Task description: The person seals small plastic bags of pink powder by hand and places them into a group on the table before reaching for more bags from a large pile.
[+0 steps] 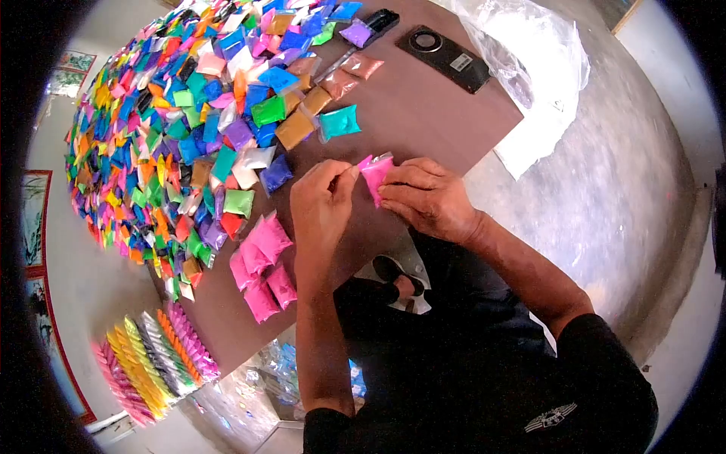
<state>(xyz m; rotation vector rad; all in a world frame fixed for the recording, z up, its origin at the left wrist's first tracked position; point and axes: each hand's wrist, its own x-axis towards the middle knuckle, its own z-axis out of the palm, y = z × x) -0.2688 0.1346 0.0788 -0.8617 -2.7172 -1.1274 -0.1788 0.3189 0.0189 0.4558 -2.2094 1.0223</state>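
My right hand grips a small bright pink packet with a clear plastic edge, held over the front of the brown table. My left hand is closed in a pinch just left of that packet. What lies between its fingertips is too small to make out. Beside my left wrist, several more pink packets lie in a loose group on the tabletop. Nearest beyond my hands are a teal packet and a dark blue packet.
A large heap of multicoloured packets covers the table's left side. Packets in coloured rows lie at the near left corner. A dark phone-like device rests at the far side, beside a clear plastic bag at the table's right edge.
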